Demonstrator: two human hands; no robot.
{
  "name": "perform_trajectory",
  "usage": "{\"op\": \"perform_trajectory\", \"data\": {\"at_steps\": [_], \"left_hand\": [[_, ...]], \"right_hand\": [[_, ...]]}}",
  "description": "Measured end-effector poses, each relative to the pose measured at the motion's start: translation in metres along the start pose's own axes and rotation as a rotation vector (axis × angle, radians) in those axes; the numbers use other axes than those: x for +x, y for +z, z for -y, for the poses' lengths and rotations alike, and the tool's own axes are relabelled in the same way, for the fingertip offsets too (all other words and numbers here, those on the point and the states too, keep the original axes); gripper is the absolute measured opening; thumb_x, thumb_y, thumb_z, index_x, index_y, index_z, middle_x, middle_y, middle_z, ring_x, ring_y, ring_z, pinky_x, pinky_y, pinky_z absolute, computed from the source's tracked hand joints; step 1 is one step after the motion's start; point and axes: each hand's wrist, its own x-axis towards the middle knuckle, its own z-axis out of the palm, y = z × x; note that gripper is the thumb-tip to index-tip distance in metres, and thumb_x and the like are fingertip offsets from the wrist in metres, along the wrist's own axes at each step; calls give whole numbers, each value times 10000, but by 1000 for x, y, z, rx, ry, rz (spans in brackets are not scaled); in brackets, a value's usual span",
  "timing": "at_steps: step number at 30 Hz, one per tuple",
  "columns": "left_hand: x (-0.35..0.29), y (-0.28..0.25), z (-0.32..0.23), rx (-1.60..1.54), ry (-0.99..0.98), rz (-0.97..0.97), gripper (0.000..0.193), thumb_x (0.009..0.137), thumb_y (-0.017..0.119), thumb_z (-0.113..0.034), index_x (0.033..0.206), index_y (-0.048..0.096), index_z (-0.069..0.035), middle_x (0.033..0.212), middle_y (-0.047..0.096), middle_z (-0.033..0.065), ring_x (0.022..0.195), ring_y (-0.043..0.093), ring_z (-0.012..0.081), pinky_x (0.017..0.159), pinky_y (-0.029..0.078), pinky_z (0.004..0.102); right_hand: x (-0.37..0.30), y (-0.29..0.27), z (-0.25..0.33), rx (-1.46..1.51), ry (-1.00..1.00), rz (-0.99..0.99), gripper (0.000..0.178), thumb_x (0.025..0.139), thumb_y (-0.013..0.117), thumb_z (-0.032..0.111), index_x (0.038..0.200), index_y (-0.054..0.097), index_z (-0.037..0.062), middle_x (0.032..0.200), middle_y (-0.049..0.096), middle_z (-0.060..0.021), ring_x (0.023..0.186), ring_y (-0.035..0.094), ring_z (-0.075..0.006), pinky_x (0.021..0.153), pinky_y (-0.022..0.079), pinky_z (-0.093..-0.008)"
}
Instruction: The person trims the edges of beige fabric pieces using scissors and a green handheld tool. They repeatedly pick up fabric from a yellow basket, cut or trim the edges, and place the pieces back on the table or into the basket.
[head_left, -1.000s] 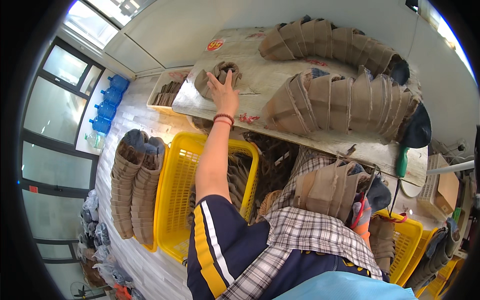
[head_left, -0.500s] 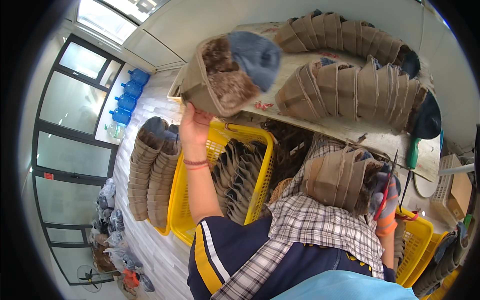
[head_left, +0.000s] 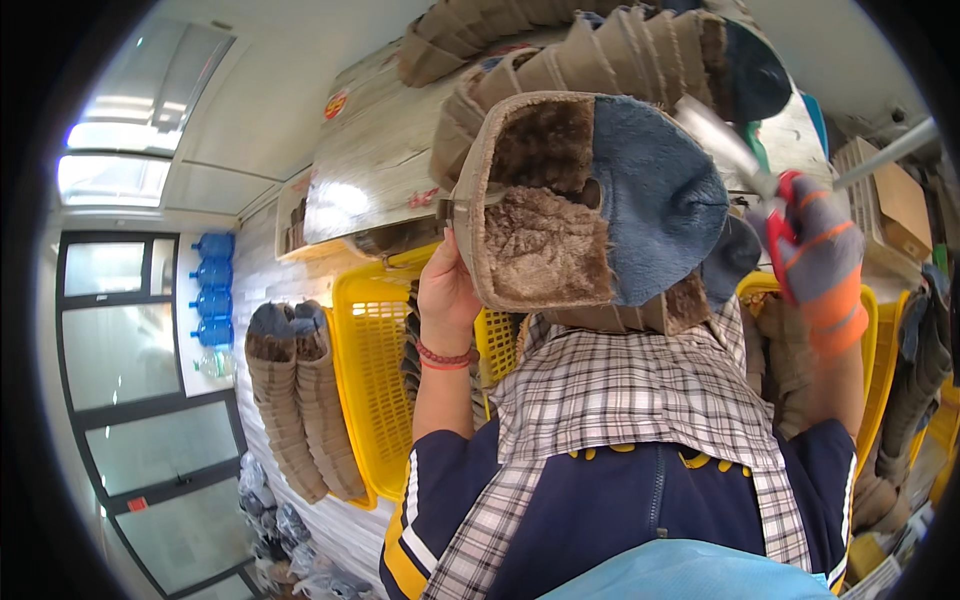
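Observation:
My bare left hand (head_left: 446, 288) grips the rim of a plush-lined fabric shell (head_left: 655, 200). The shell has a tan outside, a brown furry lining and a rounded blue fleece end, and its opening faces me. Grey and orange, the knit glove on my right hand (head_left: 822, 265) is closed around red-handled scissors (head_left: 782, 232). Their blades, smeared by motion, point up and left beside the shell's blue end. Beneath the held shell, a stack of similar shells (head_left: 640, 318) rests on my plaid apron, partly hidden.
Nested rows of shells (head_left: 610, 65) lie on the worn table (head_left: 375, 130) ahead. Yellow baskets (head_left: 375, 350) stand at both sides of me, the left one near two tall stacks (head_left: 300, 400). Blue water bottles (head_left: 212, 290) line the far-left wall. A green handle (head_left: 757, 145) shows at the table edge.
My left hand has brought the shell rightward, in front of my body. My right hand has lifted the scissors up and outward from beside the lap stack. The whole view has turned.

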Motion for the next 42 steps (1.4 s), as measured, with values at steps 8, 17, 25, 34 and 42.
{"op": "perform_trajectory", "data": {"at_steps": [8, 17, 25, 34, 42], "left_hand": [[20, 22, 21, -44, -183, 75, 444, 979, 401, -298, 1316, 425, -10, 1328, 488, 134, 1230, 450, 286, 1063, 309, 454], [31, 42, 30, 126, -118, 32, 395, 965, 454, -273, 1269, 487, -23, 1245, 568, 94, 1148, 537, 239, 993, 400, 401], [29, 86, 55, 276, 115, 138, 314, 923, 536, -112, 1220, 526, -13, 1177, 602, 75, 1087, 564, 178, 942, 429, 331], [41, 100, 85, 883, 471, 168, 187, 946, 493, -118, 1076, 545, 5, 1127, 595, 124, 1011, 576, 191, 873, 446, 292], [-30, -58, 89, 452, -220, -319, 398, 947, 516, -322, 1076, 600, 45, 1024, 644, 104, 899, 603, 176, 793, 478, 317]], "right_hand": [[34, 56, -240, -384, 505, 235, 559, 805, 547, 521, 1091, 619, 47, 971, 643, -212, 925, 609, -382, 775, 465, -433], [61, 93, -259, -414, 546, 109, 519, 742, 648, 435, 1066, 628, 31, 1026, 637, -217, 975, 606, -359, 858, 478, -393], [21, 26, -97, 384, 428, -414, 171, 857, 593, 175, 889, 654, 19, 898, 644, -121, 864, 617, -228, 808, 478, -329], [-44, 22, 10, 948, 319, -71, 448, 751, 736, 56, 1153, 554, -22, 1055, 643, -98, 942, 613, -163, 814, 496, -298], [-73, 85, -37, 461, 453, 466, 415, 739, 755, 187, 1042, 597, -47, 921, 669, -117, 797, 651, -174, 706, 521, -306]]}}
